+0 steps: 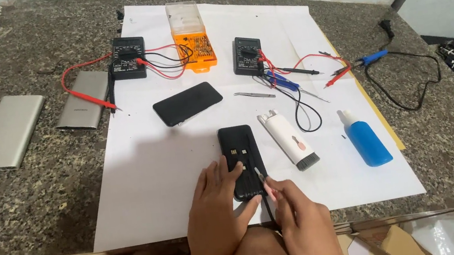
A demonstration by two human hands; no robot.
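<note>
black power bank (239, 153) | flat on white paper, ports up | thin tool (260, 176) tip touching its near end

Dim, flat indoor light; soft shadow on the white paper sheet (146, 171) near its front edge; slight wide-angle bending at corners; focus sharp.

- One view only, from a camera worn on the person's head.
- It looks steeply down and forward across the bench (28, 184) toward the far wall.
- It sits close: the hands (248, 216) fill the lower middle edge.
- The white sheet (147, 176) spans nearly the whole frame, slightly tilted.
</note>
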